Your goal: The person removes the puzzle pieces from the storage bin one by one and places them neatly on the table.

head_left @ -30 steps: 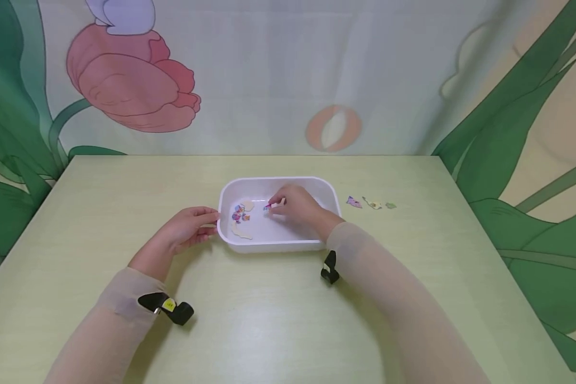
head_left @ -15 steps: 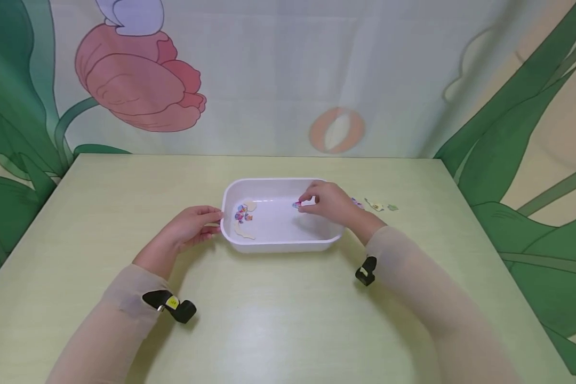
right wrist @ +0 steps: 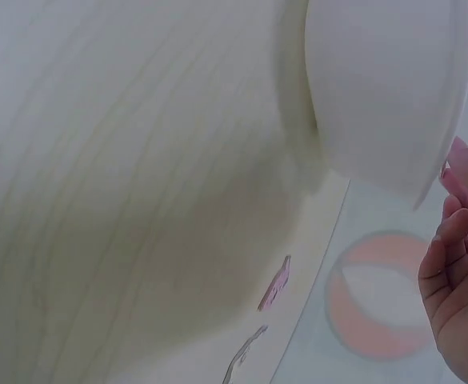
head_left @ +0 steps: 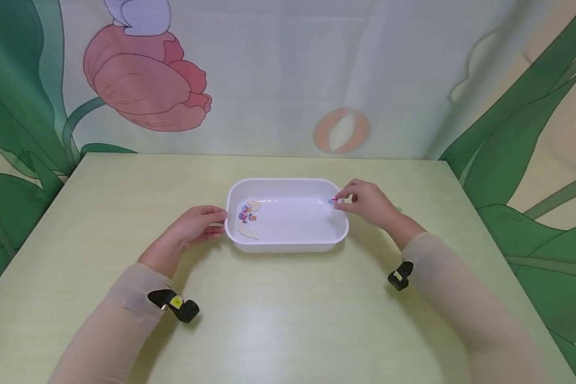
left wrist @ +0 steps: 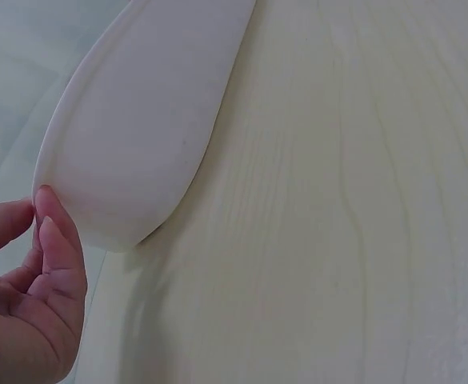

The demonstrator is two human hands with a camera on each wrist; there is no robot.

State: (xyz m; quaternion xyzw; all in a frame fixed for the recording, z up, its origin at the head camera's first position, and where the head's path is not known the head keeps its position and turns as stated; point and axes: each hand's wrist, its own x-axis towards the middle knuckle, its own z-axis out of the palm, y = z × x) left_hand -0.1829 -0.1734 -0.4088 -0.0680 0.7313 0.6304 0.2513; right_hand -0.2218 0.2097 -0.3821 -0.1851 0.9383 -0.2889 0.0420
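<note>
A white oblong tray stands on the table, with several small colourful flat cut-outs and cream-coloured pieces lying at its left end. My left hand pinches the tray's left rim between thumb and fingers, as the left wrist view also shows. At the opposite end, my right hand holds a small pink-and-blue cut-out between thumb and forefinger, over the right rim. The held piece is too small to make out its shape.
On the table right of the tray lie a pink-purple piece and a thin stem-like piece, both largely hidden by the right hand in the head view. A bit of green piece shows behind that wrist. A printed curtain hangs beyond the table's far edge.
My right hand has carried the small cut-out rightward from the tray's middle to its right rim. The left hand keeps its hold on the left rim.
</note>
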